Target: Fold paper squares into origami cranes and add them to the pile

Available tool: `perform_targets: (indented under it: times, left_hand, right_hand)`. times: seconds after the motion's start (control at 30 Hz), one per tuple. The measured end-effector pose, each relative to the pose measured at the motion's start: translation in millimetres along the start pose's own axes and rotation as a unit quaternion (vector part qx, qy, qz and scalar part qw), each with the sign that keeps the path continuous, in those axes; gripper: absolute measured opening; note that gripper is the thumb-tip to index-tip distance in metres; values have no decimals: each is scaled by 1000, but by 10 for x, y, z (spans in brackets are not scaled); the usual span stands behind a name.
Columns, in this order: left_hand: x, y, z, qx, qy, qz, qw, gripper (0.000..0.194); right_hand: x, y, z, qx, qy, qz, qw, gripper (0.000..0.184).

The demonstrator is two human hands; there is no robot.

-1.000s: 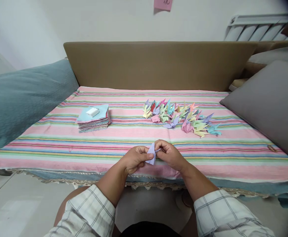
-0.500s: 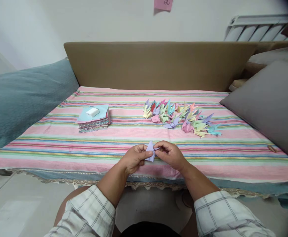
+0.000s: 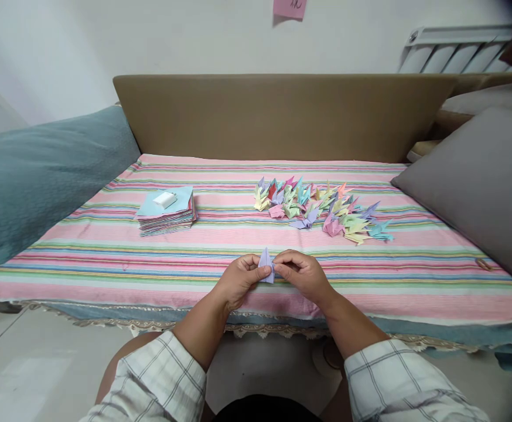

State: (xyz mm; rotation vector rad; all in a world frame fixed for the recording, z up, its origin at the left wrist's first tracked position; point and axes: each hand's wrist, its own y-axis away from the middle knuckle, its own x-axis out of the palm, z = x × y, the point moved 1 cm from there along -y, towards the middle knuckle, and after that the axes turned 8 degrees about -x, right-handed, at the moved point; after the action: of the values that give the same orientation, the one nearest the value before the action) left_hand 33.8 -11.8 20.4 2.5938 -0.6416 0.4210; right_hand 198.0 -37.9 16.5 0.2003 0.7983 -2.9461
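Observation:
A folded lilac origami paper crane (image 3: 265, 258) is held upright over the front of the striped cloth. My left hand (image 3: 241, 280) pinches its body between thumb and fingers. From the other side, my right hand (image 3: 302, 272) is closed with thumb and forefinger on the paper's right edge; the part it grips is mostly hidden by the fingertips. Beyond my hands lies a cluster of folded paper cranes (image 3: 313, 205) in many pastel colours.
To the left stands a stack of square coloured paper (image 3: 168, 223) with a small white block (image 3: 164, 200) on top. The striped cloth (image 3: 106, 264) covers the sofa seat. A grey cushion (image 3: 488, 181) leans at the right, a blue-covered armrest (image 3: 49, 170) at the left.
The fingers of my right hand have moved in closer to the paper's body, covering the thin strip that stuck out at the right. The paper has risen slightly and shifted left.

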Motion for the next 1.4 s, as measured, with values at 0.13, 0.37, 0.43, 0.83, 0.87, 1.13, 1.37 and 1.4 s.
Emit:
perform_targets:
  times: [0.13, 0.37, 0.43, 0.83, 0.87, 1.13, 1.37, 1.4]
  left_hand:
    - [5, -5, 8, 28, 9, 12, 999, 33]
    - [-17, -24, 23, 83, -48, -5, 995, 31]
    - [-15, -19, 20, 104, -80, -13, 991, 30]
    - [-17, -18, 11, 167, -156, -74, 971, 24]
    - [-15, -16, 10, 167, -157, -76, 970, 25]
    - [2, -10, 15, 165, -160, -72, 971, 22]
    - [-10, -36, 57, 143, -140, -117, 973, 22]
    - [-9, -36, 62, 139, -138, -124, 973, 22]
  right_hand:
    - [9, 1, -19, 17, -40, -12, 999, 12]
    - [35, 13, -26, 59, -38, -41, 997, 22]
    - [42, 18, -31, 63, -31, -50, 996, 24]
    - [39, -4, 29, -3, 81, -11, 997, 18]
    - [42, 0, 24, -5, 82, -13, 997, 18]
    - [66, 25, -1, 11, 114, -9, 993, 20]
    - [60, 9, 17, -20, 145, -22, 989, 17]
    - [62, 11, 10, -23, 149, -24, 988, 17]
